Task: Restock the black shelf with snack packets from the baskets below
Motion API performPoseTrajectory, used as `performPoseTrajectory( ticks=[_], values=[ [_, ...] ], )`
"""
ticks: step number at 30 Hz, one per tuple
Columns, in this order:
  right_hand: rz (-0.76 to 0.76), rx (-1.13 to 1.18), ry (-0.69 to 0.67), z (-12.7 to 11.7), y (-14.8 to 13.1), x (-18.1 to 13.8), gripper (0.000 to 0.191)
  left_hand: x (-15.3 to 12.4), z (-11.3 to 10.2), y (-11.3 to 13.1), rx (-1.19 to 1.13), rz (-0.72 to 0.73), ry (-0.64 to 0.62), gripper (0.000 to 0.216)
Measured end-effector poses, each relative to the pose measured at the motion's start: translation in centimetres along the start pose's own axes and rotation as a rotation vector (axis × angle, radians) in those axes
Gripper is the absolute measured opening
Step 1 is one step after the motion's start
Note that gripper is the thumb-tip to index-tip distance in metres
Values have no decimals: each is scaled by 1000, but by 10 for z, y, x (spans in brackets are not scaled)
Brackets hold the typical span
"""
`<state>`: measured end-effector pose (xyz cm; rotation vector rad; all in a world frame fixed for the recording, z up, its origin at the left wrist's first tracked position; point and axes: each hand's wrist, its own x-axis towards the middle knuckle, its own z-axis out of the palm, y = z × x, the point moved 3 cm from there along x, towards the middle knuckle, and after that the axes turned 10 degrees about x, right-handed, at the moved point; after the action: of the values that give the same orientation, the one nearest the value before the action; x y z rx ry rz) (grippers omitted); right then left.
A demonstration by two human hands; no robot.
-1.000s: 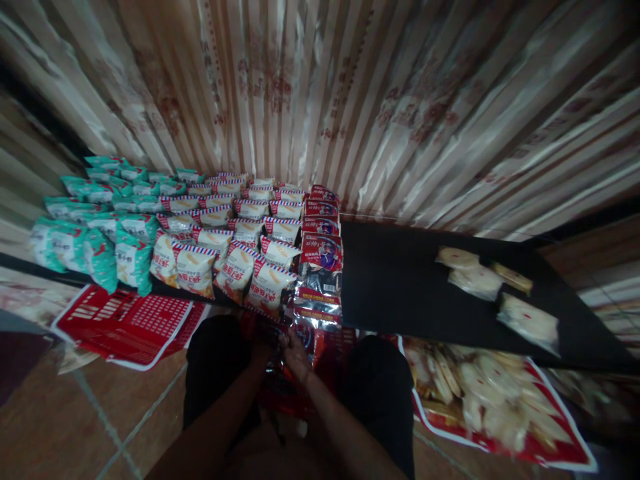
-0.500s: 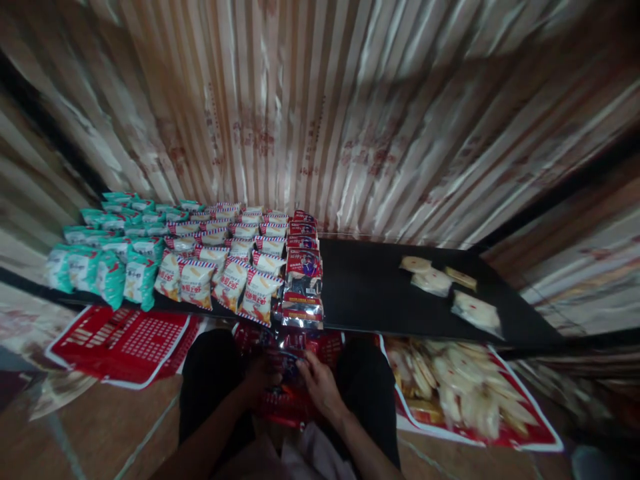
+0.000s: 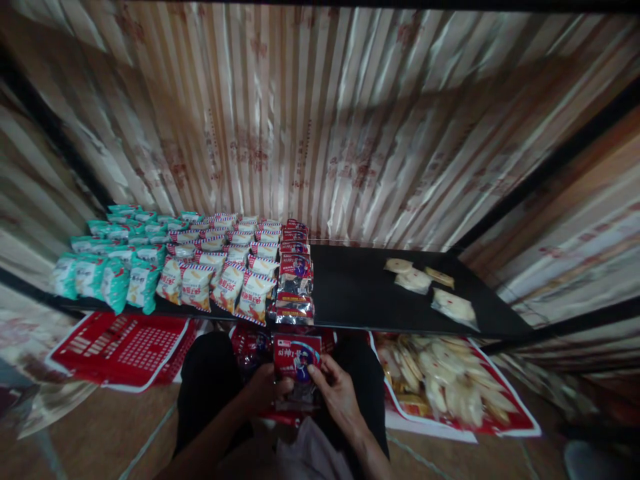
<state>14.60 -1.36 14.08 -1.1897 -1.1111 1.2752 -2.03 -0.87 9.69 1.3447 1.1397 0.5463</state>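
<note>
Both my hands hold one red snack packet (image 3: pixel 296 357) upright in front of my knees, just below the edge of a black shelf (image 3: pixel 380 293). My left hand (image 3: pixel 263 390) grips its lower left side with curled fingers. My right hand (image 3: pixel 337 393) pinches its right edge. Right above the packet, a row of the same red packets (image 3: pixel 295 270) runs back along the shelf. Left of that row lie rows of orange-and-white striped packets (image 3: pixel 235 267) and teal packets (image 3: pixel 115 267).
Several pale wrapped pastries (image 3: pixel 433 287) lie on the shelf's right part. A red tray of more pastries (image 3: pixel 445 387) sits on the floor at the right. A red empty bag (image 3: pixel 120 343) lies on the floor at the left. A striped curtain (image 3: pixel 310 120) hangs behind.
My hands have lifted a red packet out of the pile between my knees and turned it face up. The camera has tilted upward, so the shelf looks lower and smaller.
</note>
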Motion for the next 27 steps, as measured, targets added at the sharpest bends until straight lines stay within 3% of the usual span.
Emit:
performPoseTrajectory(
  ticks=[4,12,18,27],
  values=[
    [7,12,29,-10,2,-6,31,2,3,14,-26,-6,27,20],
    [19,51,185,-25,6,-11,40,13,16,44,-12,128,36,26],
    [32,120,314,-41,4,-4,45,27,30,71,-168,170,29,34],
    [7,22,477,-56,-20,14,45,31,39,77,-208,180,18,30]
  ],
)
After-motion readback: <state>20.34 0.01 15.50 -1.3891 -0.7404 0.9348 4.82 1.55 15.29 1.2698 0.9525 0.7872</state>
